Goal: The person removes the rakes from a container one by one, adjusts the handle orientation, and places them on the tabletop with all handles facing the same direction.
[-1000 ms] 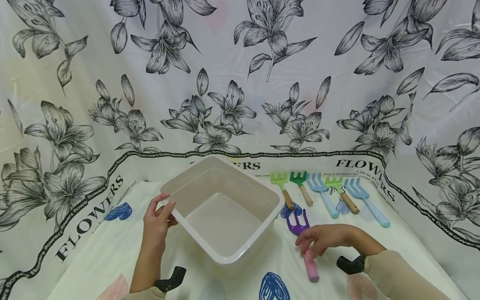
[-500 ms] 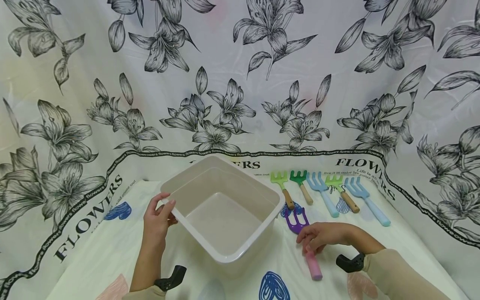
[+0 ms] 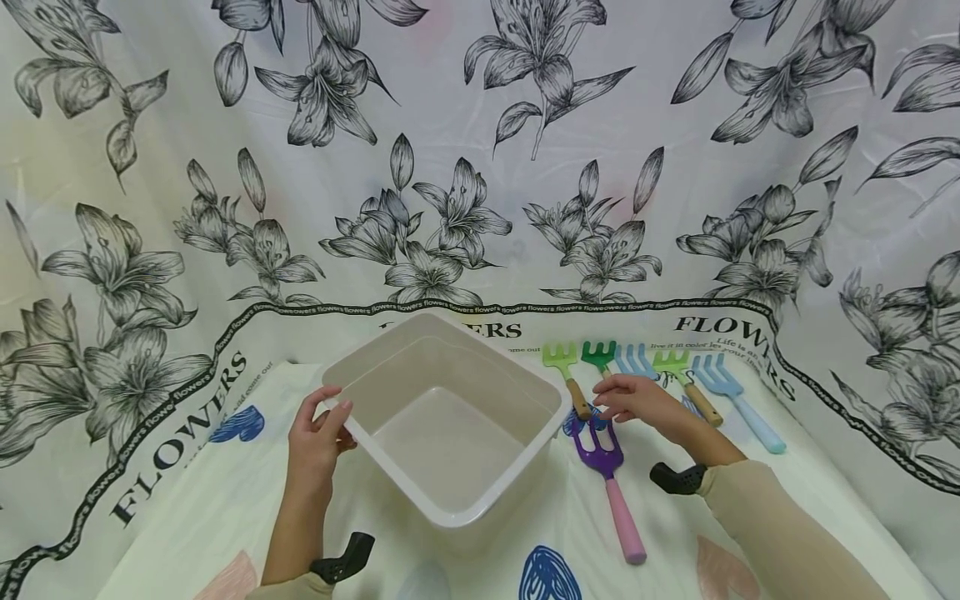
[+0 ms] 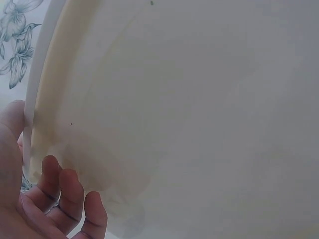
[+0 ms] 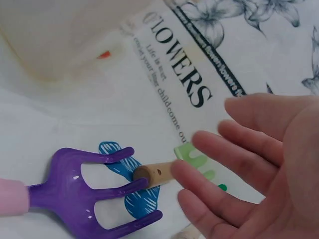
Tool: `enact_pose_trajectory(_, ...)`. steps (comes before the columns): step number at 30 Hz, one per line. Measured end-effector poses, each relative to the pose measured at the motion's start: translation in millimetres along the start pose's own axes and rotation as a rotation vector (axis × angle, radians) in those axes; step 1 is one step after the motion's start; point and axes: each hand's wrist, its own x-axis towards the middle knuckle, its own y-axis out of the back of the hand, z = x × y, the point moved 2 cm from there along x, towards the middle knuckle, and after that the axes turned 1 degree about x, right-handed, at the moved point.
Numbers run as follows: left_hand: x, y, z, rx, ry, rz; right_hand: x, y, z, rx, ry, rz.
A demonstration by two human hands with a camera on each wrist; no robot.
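Observation:
My left hand (image 3: 318, 429) grips the left corner of a beige plastic basin (image 3: 442, 442), thumb over the rim. In the left wrist view, its fingers (image 4: 72, 194) bend beside the basin's wall (image 4: 184, 109). Nothing is in my right hand (image 3: 637, 404), held with fingers spread over the row of small garden forks. It hides most of the dark green fork (image 3: 599, 353) and the handle of a light blue one (image 3: 633, 360). Closest on its left lies a light green fork (image 3: 560, 357) with a wooden handle (image 5: 157, 174). A purple fork (image 3: 600, 460) with a pink handle lies nearer me.
Farther right in the row are another light green fork (image 3: 671, 362) and a second light blue fork (image 3: 753, 421). A white cloth with printed hearts (image 3: 550, 575) covers the table. Behind it hangs a flower-printed curtain (image 3: 450, 100).
My right hand has let go of the purple fork's pink handle and moved up and away to the back row. That fork stays lying on the cloth. The left hand and basin hold still.

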Motion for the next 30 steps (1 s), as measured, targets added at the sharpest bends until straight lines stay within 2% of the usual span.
enact_pose_trajectory(6, 1.0, 0.2, 0.4, 0.003, -0.006, 0.002, 30.1, 1.6, 3.2, -0.011, -0.023, 0.082)
enact_pose_trajectory(13, 1.1, -1.2, -0.6, 0.024, 0.009, 0.000, 53.1, -2.7, 19.5, -0.046, -0.122, 0.121)
enact_pose_trajectory(20, 0.7, -2.5, 3.2, 0.020, -0.007, 0.007, 55.7, -5.4, 25.0, -0.094, -0.136, 0.121)
enact_pose_trajectory(30, 0.1, -3.8, 3.0, 0.021, -0.008, 0.005, 56.2, -10.4, 28.2, -0.083, -0.119, 0.107)
